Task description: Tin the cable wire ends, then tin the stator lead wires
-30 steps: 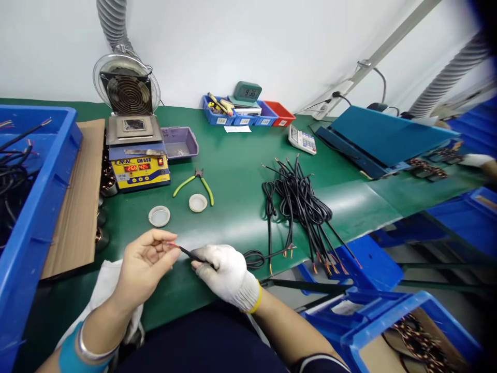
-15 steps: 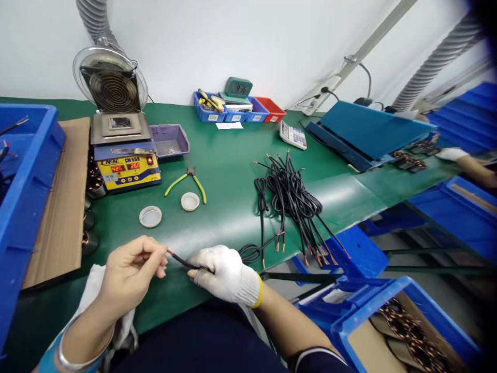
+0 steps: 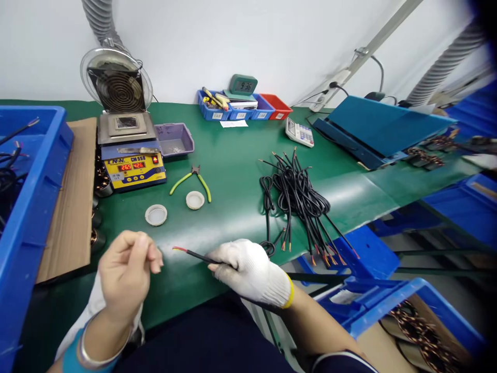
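On my feed I log one black cable (image 3: 200, 256): slim, round sheath, with red and yellow inner wires (image 3: 179, 249) bared at its end. I read the visible length as nearly straight, pointing left and slightly upward in view, gripped in the gloved right hand (image 3: 248, 270). Wire tips touch nothing. I cannot trace the sheath beyond the grip.

cable (image 3: 200, 256): black | wire ends (image 3: 179, 248): red, yellow | glove (image 3: 250, 269): white, yellow hem (image 3: 289, 293) | table (image 3: 229, 178): green
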A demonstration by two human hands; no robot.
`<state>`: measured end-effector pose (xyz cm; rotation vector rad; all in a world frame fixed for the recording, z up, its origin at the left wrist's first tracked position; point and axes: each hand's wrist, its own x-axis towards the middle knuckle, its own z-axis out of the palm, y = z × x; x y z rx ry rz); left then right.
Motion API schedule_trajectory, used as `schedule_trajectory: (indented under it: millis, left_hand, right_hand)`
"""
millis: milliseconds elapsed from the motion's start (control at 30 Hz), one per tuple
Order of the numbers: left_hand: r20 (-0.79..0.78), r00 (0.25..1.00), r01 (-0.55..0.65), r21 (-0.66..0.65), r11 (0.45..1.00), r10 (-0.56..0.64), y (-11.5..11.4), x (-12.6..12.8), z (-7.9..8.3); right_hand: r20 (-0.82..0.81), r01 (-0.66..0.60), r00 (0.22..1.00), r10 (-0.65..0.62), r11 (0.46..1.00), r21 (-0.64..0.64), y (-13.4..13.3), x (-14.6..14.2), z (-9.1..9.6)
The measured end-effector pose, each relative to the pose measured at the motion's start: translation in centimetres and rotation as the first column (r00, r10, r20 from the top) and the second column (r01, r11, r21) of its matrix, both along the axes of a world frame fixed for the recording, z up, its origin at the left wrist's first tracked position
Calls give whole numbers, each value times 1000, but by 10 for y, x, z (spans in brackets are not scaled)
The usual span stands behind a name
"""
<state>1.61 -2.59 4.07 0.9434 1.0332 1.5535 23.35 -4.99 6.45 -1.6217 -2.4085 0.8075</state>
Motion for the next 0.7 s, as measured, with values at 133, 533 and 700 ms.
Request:
schedule_trajectory:
  millis: [133,533,700]
  left_hand:
    - [-26,975,219,-54,974,-221,-4,4,-10]
    - [-125,903,359,-311,880,-412,0,4,-17]
    - [26,897,426,-314,848,-441,0,3,-22]
  right_hand:
    - [28,-1,1000,0,1000,30,4,-2,1]
    - [35,-32,999,33,999,-30,5,-17,-9]
    - [-10,-79,997,79,997,2,1,-23,-17]
